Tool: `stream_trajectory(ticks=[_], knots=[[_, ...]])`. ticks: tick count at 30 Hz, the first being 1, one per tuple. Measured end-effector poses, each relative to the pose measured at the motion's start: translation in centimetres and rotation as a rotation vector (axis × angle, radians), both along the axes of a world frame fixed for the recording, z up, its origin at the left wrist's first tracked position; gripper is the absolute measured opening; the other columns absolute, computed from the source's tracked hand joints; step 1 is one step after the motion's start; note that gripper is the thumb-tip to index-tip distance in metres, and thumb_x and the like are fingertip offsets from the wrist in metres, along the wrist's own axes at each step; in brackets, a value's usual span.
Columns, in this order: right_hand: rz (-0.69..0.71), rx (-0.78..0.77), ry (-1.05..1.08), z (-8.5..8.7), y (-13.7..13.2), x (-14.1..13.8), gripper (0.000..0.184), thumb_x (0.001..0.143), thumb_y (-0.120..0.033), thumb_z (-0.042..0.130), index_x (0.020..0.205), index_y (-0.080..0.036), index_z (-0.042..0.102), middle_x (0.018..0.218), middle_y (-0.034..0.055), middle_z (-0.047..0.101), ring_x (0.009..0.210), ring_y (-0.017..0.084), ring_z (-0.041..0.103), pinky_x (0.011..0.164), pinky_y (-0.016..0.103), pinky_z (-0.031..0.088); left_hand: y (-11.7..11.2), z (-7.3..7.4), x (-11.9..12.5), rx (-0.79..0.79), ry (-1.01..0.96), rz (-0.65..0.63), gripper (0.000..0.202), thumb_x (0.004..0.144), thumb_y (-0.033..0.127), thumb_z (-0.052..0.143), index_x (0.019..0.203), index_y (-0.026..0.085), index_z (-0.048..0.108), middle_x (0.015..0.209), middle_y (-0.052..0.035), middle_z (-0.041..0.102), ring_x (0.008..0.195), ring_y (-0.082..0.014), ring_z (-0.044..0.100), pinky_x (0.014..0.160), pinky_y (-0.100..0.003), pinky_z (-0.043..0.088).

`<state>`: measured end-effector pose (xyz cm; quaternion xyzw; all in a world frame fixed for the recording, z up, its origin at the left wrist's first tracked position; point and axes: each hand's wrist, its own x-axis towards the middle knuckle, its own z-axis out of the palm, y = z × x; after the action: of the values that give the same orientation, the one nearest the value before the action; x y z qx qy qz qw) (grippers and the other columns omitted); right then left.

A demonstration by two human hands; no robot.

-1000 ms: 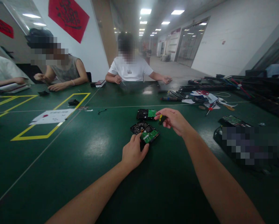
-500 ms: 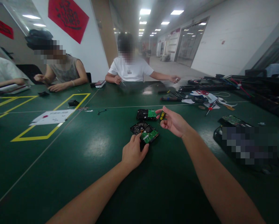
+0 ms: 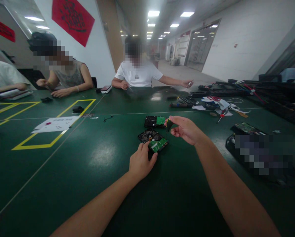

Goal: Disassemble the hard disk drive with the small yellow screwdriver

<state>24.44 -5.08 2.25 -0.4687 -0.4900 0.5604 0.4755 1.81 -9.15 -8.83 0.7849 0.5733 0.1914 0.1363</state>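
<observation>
A hard drive with a green circuit board lies on the green table in front of me. My left hand rests at its near edge, fingers curled against the casing. A second hard drive with a green board lies just behind it. My right hand hovers to the right of that second drive, fingers pinched on a small dark tool, a short screwdriver handle by the look of it.
Yellow tape rectangles and a white sheet lie at the left. Screwdrivers, cables and tools are scattered at the back right. A black device with a green board sits at the right. Three other people sit along the far side.
My right hand has turned the small tool in its fingers; its yellow mark no longer shows. The person opposite has stretched an arm out further to the right. My left hand has stayed put.
</observation>
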Motion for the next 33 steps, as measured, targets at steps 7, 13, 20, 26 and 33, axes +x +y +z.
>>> stream_trajectory(ticks=[7, 13, 20, 26, 33], knots=[[-0.168, 0.142, -0.173, -0.5, 0.6, 0.2, 0.03, 0.08, -0.047, 0.081, 0.084, -0.02, 0.071, 0.069, -0.0009, 0.06, 0.058, 0.01, 0.049, 0.048, 0.023, 0.034, 0.0, -0.1, 0.0, 0.011, -0.002, 0.0, 0.059, 0.1, 0.052, 0.054, 0.15, 0.023, 0.044, 0.13, -0.0092, 0.061, 0.106, -0.0233, 0.068, 0.078, -0.032, 0.053], [-0.207, 0.177, -0.239, -0.5, 0.7, 0.3, 0.025, 0.084, -0.043, 0.073, 0.084, -0.019, 0.076, 0.067, 0.0012, 0.062, 0.059, 0.012, 0.05, 0.049, 0.025, 0.033, 0.0, 0.1, -0.1, -0.008, -0.004, -0.004, 0.059, 0.099, 0.053, 0.055, 0.149, 0.023, 0.044, 0.13, -0.0093, 0.061, 0.106, -0.0232, 0.069, 0.079, -0.032, 0.053], [-0.136, 0.108, -0.102, -0.6, 0.6, -0.4, 0.024, 0.08, -0.042, 0.077, 0.081, -0.019, 0.071, 0.085, 0.0056, 0.073, 0.055, 0.009, 0.046, 0.044, 0.024, 0.027, 0.0, 0.0, -0.1, 0.006, -0.013, -0.007, 0.057, 0.1, 0.051, 0.055, 0.149, 0.024, 0.044, 0.129, -0.0088, 0.061, 0.107, -0.0229, 0.068, 0.079, -0.032, 0.053], [-0.052, 0.076, -0.074, -0.3, 0.4, -0.6, 0.025, 0.085, -0.04, 0.07, 0.094, -0.018, 0.079, 0.102, 0.0096, 0.077, 0.056, 0.009, 0.046, 0.042, 0.023, 0.027, 0.1, -0.2, -0.2, 0.016, -0.018, -0.011, 0.056, 0.1, 0.047, 0.054, 0.149, 0.022, 0.044, 0.127, -0.0089, 0.062, 0.104, -0.0228, 0.069, 0.079, -0.032, 0.053], [-0.053, 0.041, -0.01, -0.3, 0.3, -0.6, 0.027, 0.086, -0.045, 0.075, 0.096, -0.02, 0.078, 0.097, 0.0073, 0.075, 0.057, 0.009, 0.051, 0.044, 0.022, 0.033, 0.0, 0.1, 0.1, -0.012, 0.001, 0.006, 0.054, 0.1, 0.047, 0.055, 0.148, 0.023, 0.045, 0.129, -0.0096, 0.062, 0.107, -0.0241, 0.069, 0.081, -0.033, 0.054]])
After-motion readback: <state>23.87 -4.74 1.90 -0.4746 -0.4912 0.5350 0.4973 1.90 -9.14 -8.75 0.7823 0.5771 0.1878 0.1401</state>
